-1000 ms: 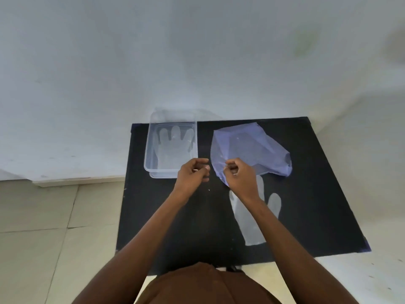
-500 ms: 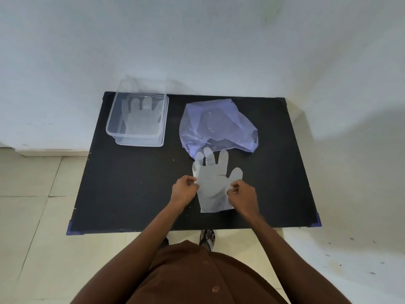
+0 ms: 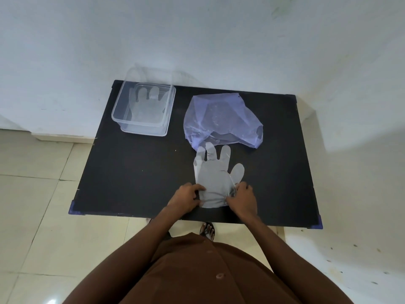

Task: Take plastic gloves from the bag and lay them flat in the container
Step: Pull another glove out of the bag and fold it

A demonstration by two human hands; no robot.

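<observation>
A clear plastic glove [image 3: 213, 177] lies flat on the black table [image 3: 135, 172], fingers pointing away from me toward the bag. My left hand [image 3: 186, 199] pinches the cuff's left edge and my right hand [image 3: 242, 199] pinches its right edge, wrinkling the cuff between them. A translucent bluish plastic bag [image 3: 221, 119] lies just beyond the glove's fingertips. At the table's far left stands a clear rectangular container [image 3: 122, 119] with another glove [image 3: 146, 106] lying flat inside it.
The table stands against a white wall, its near edge just below my hands. Tiled floor lies to the left and right. My sandalled foot [image 3: 207, 230] shows under the table's front edge.
My hands left the bag's mouth and came down to the glove's cuff near the front edge. The camera tilted, so the whole table now sits lower and nearer in view.
</observation>
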